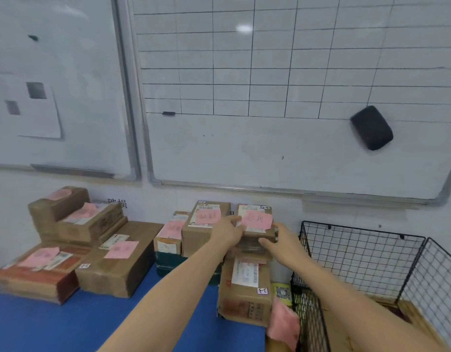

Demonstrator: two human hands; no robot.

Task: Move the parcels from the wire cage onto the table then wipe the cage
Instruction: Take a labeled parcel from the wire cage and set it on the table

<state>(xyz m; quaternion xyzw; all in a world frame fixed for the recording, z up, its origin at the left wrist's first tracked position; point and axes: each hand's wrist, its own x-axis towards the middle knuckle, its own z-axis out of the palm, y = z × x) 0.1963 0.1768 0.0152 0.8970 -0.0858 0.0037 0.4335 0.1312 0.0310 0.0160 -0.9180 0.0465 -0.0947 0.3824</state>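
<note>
A small brown parcel [256,218] with a pink note on top rests on a stack near the table's right end. My left hand [228,231] grips its left side and my right hand [282,243] its right front. Under it lies a larger parcel [246,288] with a white label. The black wire cage [361,255] stands to the right of the blue table [67,326]; its inside looks free of parcels, though my right arm hides part of it. A pink cloth [282,326] hangs between the table edge and the cage.
Several more taped parcels with pink notes sit along the wall, at the left [74,217] and the middle [206,224]. Two whiteboards hang above, the right one bearing a black eraser [371,128]. A wooden surface [407,313] lies under the cage.
</note>
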